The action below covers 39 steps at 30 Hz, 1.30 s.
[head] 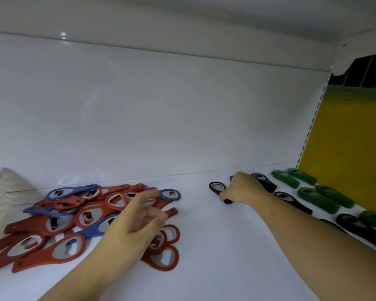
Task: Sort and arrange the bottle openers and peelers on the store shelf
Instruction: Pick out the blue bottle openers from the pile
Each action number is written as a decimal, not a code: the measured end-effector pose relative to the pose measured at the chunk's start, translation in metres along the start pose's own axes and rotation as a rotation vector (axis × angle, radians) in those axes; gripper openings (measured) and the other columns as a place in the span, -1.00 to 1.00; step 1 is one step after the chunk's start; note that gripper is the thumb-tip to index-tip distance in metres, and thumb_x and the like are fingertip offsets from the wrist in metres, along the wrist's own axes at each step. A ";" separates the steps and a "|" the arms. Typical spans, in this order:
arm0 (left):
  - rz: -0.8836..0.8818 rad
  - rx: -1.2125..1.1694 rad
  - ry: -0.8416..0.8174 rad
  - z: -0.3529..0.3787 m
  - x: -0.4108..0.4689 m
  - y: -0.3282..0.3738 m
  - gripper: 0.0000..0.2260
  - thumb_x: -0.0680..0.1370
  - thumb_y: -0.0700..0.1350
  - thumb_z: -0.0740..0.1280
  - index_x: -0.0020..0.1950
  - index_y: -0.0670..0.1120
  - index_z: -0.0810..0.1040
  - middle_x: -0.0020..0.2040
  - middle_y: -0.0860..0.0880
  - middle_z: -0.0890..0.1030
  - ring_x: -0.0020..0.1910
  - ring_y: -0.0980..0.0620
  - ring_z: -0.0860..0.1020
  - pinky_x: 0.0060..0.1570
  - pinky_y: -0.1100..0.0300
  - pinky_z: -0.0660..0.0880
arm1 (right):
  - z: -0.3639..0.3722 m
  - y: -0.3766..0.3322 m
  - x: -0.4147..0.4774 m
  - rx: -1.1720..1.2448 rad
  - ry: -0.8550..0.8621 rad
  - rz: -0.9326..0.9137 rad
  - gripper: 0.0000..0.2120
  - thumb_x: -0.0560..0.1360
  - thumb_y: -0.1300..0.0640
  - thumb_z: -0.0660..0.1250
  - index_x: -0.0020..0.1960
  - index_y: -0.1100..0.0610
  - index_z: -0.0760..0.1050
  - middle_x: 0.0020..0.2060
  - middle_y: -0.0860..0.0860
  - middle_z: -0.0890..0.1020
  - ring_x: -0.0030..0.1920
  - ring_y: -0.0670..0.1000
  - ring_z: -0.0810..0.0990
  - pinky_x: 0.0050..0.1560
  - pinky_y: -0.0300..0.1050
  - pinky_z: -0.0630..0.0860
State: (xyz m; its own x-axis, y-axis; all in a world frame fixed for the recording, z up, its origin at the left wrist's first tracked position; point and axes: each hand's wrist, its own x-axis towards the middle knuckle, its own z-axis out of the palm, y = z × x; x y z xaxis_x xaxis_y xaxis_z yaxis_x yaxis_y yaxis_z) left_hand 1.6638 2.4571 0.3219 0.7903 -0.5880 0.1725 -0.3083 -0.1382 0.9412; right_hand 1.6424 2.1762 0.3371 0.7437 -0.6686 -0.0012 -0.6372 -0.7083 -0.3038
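A loose pile of red and blue bottle openers (80,216) lies on the left of the white shelf (215,246). My left hand (137,222) hovers over the pile's right side, fingers loosely spread, holding nothing. Near the back wall my right hand (241,190) grips the handle of a black bottle opener (217,187) whose ring end points left. More black openers (291,200) lie in a row just right of that hand. Green openers (317,192) sit in stacked rows at the far right.
A pale perforated object (2,192) stands at the far left edge. The shelf's white back wall rises behind everything. A slotted upright and yellow panel (345,144) close off the right side. Bare shelf surface lies between the pile and the black openers.
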 end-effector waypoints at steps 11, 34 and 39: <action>-0.056 -0.020 0.500 -0.045 0.010 0.008 -0.80 0.57 -0.23 0.25 -0.18 -0.09 0.62 -0.33 -0.03 0.66 -0.26 0.02 0.62 -0.16 0.17 0.54 | -0.003 -0.014 0.011 -0.175 0.121 -0.051 -0.62 0.39 -0.09 0.35 -0.43 0.14 0.34 -0.49 0.00 0.45 -0.46 0.01 0.43 -0.47 -0.26 0.26; -0.297 -0.452 0.230 -0.068 0.011 0.003 -0.79 0.62 -0.14 0.19 0.11 -0.14 0.59 -0.04 -0.19 0.69 -0.06 -0.16 0.67 -0.04 0.03 0.61 | 0.051 -0.099 -0.057 0.765 -0.043 -0.698 -0.58 0.28 0.13 0.58 -0.04 -0.22 0.46 -0.11 -0.21 0.58 -0.10 -0.22 0.55 -0.11 -0.35 0.46; -0.386 -0.257 -0.307 -0.072 -0.003 0.005 -0.78 0.55 -0.12 0.31 0.18 -0.10 0.51 0.03 -0.15 0.67 -0.26 0.01 0.65 -0.35 0.26 0.57 | 0.063 -0.119 -0.087 0.566 0.033 -1.057 -0.53 0.33 -0.04 0.52 0.20 -0.18 0.48 0.03 -0.42 0.46 0.14 -0.32 0.44 0.12 -0.41 0.39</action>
State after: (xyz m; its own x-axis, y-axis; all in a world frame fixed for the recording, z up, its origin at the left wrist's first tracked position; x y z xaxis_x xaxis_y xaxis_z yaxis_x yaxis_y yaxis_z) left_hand 1.6978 2.5156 0.3470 0.6176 -0.7438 -0.2555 0.1427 -0.2136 0.9665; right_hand 1.6664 2.3324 0.3134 0.8346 0.1721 0.5232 0.4708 -0.7159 -0.5156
